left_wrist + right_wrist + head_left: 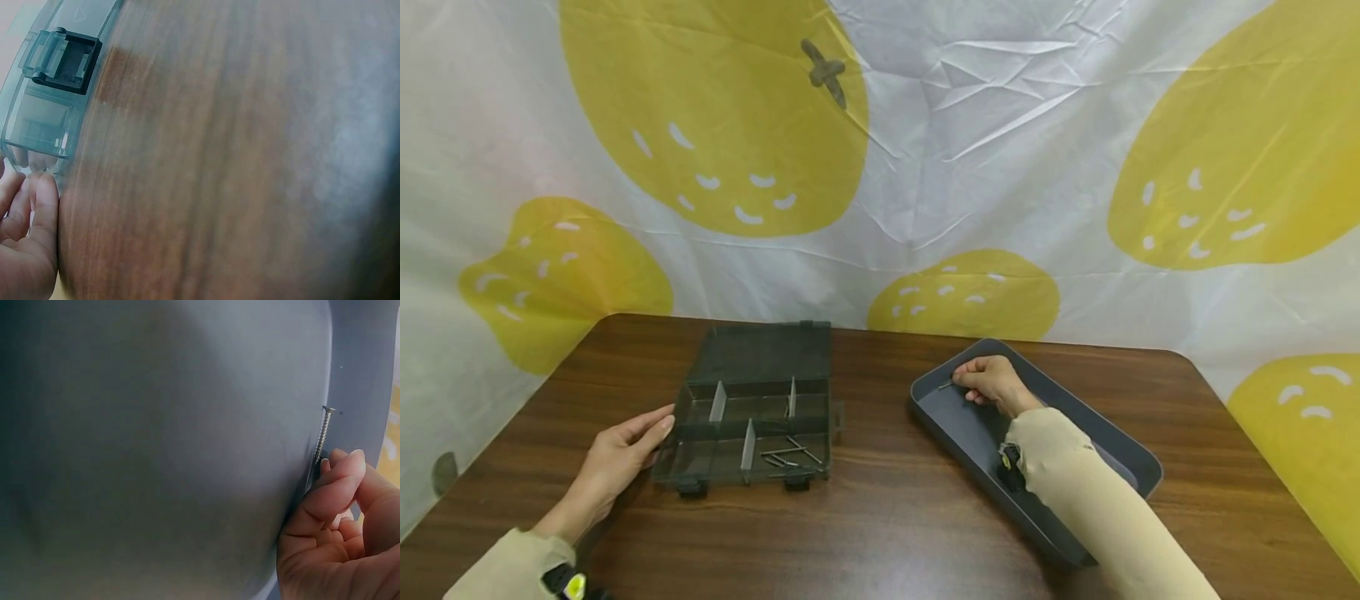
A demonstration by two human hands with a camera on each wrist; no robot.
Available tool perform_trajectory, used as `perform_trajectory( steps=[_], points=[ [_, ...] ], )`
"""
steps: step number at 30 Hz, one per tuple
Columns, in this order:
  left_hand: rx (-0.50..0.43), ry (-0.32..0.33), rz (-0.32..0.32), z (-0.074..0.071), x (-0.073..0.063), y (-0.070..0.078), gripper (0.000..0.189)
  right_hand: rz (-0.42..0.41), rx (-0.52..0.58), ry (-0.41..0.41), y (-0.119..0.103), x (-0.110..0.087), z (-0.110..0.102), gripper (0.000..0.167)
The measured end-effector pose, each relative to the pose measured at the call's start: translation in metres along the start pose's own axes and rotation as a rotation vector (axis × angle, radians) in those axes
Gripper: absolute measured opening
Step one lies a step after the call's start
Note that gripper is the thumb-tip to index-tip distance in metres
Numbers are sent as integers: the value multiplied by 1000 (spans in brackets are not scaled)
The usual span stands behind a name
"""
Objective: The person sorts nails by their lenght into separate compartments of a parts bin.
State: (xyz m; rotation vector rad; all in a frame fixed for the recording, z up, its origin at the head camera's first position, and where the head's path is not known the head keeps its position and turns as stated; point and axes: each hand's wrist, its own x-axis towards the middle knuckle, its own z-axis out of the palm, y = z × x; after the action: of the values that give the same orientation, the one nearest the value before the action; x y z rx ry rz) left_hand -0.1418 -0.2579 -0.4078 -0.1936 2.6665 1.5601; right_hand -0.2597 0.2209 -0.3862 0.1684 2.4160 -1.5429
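Observation:
A clear grey compartment box [711, 458] lies with its lid [767, 350] raised at the back. My left hand [617, 458] holds the box's left side, its fingertips at the corner in the left wrist view. Several screws [792, 454] lie in the front right compartment, and something thin shows in the back right one. Over the far left end of a dark grey tray [973, 429], my right hand [992, 383] pinches a screw [322, 434] between thumb and fingers. The screw's head points away from the fingers, beside the tray wall.
Both containers stand on a brown wooden table [880, 533], the box left and the tray right. White dividers [748, 450] split the box. Two dark latches [692, 488] stick out at its front. Behind the table hangs a white cloth [955, 208] with yellow fruit shapes.

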Motion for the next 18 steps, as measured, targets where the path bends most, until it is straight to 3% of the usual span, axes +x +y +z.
perform_trajectory(
  steps=[18],
  points=[
    [1,-3,3,0,0,0,67,-42,-100,23,1,-2,5,16]
  ],
)
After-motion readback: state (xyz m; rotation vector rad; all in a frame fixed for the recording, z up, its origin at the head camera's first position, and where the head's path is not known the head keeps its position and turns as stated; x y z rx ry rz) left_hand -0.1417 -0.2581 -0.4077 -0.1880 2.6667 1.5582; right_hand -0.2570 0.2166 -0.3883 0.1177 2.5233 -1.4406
